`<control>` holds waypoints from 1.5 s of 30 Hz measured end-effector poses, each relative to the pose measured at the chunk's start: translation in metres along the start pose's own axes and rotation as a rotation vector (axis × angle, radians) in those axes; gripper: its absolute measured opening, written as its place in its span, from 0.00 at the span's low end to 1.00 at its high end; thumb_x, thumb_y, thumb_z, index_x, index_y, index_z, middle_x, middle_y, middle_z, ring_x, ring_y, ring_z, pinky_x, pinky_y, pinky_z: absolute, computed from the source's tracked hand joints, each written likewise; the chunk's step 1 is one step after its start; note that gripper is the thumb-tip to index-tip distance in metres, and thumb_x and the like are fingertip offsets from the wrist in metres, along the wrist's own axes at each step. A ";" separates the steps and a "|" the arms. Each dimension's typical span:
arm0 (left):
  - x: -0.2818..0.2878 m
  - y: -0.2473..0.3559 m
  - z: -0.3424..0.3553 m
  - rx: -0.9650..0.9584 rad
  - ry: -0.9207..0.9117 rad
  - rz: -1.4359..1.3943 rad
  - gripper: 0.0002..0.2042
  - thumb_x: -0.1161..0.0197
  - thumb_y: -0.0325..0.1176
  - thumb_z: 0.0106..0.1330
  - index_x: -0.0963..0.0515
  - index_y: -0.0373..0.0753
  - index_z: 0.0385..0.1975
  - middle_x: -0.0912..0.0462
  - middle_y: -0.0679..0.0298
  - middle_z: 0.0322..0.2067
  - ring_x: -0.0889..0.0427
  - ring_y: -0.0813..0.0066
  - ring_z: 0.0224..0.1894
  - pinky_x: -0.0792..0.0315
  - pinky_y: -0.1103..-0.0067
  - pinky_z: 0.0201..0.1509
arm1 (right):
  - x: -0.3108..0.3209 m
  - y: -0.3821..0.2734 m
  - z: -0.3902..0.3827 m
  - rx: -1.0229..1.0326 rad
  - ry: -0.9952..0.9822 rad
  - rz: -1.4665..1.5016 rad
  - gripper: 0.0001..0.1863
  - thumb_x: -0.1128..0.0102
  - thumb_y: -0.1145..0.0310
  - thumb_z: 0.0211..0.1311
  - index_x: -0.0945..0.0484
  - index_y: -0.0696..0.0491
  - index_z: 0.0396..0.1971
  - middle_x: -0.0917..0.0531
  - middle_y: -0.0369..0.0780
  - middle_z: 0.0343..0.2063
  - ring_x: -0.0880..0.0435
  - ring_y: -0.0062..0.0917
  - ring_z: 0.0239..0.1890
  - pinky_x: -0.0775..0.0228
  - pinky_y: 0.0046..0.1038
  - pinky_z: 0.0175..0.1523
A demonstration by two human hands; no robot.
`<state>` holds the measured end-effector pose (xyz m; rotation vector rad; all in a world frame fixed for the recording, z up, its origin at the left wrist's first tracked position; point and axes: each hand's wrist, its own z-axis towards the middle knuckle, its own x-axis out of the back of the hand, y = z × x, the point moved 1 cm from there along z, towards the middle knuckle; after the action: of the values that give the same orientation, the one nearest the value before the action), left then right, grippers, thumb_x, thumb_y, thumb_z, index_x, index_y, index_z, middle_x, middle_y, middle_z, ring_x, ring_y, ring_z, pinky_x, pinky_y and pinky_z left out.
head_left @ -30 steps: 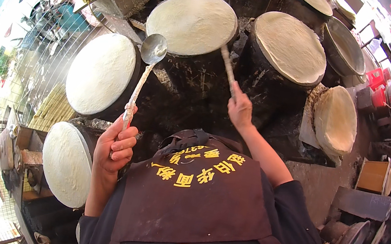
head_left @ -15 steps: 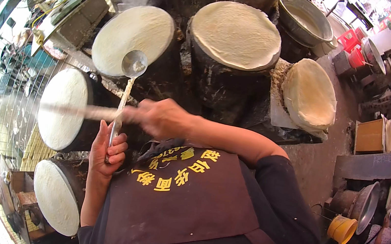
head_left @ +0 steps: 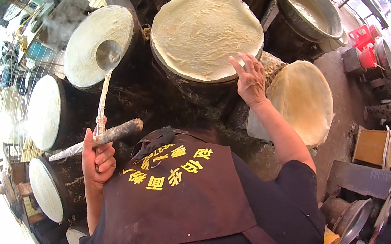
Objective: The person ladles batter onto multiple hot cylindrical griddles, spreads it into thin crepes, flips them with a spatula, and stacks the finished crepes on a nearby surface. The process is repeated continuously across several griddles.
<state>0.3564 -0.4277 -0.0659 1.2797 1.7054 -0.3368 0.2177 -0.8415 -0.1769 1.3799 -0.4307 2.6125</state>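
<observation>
Head view: the left hand (head_left: 98, 160) wraps its fingers round ladle (head_left: 108, 54) and stick (head_left: 124, 131), presumably freeing the right hand (head_left: 251, 82), fingers spread at the pale sheet (head_left: 199, 35).

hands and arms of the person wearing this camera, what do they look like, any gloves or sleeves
The left hand and right hand are bare: no glove or watch shows on either. The right sleeve is dark and short; a dark brown apron with yellow lettering is worn too.

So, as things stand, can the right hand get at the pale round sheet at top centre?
Probably yes: the right hand looks empty, its fingers are at the lower-right edge of the sheet, and nothing visible blocks them.
</observation>
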 end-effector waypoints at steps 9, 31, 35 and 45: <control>-0.038 -0.029 0.001 -0.114 0.063 -0.061 0.26 0.54 0.49 0.73 0.44 0.47 0.67 0.41 0.70 0.19 0.43 0.89 0.11 0.45 0.91 0.07 | -0.009 0.035 0.046 0.373 -0.033 0.239 0.03 0.41 0.73 0.49 0.23 0.52 0.19 0.21 0.38 0.45 0.27 0.33 0.56 0.37 0.35 0.61; -0.014 -0.003 -0.093 -0.298 -0.021 0.037 0.29 0.60 0.51 0.74 0.56 0.51 0.71 0.42 0.73 0.09 0.47 0.87 0.08 0.45 0.89 0.05 | 0.148 -0.015 0.152 0.113 0.055 0.287 0.07 0.41 0.66 0.61 0.23 0.54 0.29 0.17 0.39 0.26 0.16 0.28 0.31 0.25 0.31 0.39; -0.015 0.001 -0.105 -0.289 -0.074 0.106 0.29 0.62 0.51 0.75 0.59 0.51 0.71 0.38 0.71 0.12 0.48 0.87 0.08 0.46 0.89 0.05 | 0.212 -0.013 0.152 -0.046 -0.059 0.274 0.04 0.39 0.71 0.57 0.22 0.56 0.28 0.20 0.34 0.23 0.22 0.17 0.28 0.28 0.22 0.35; -0.016 -0.017 -0.089 -0.068 -0.237 0.127 0.30 0.62 0.50 0.75 0.62 0.50 0.71 0.39 0.70 0.12 0.46 0.86 0.09 0.45 0.89 0.06 | 0.306 0.136 0.003 -0.779 0.355 0.900 0.08 0.40 0.73 0.58 0.22 0.58 0.37 0.17 0.39 0.33 0.17 0.24 0.33 0.24 0.26 0.41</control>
<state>0.2968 -0.3834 -0.0123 1.2393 1.4182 -0.3384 0.0111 -0.9704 0.0537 0.4768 -2.0895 2.5965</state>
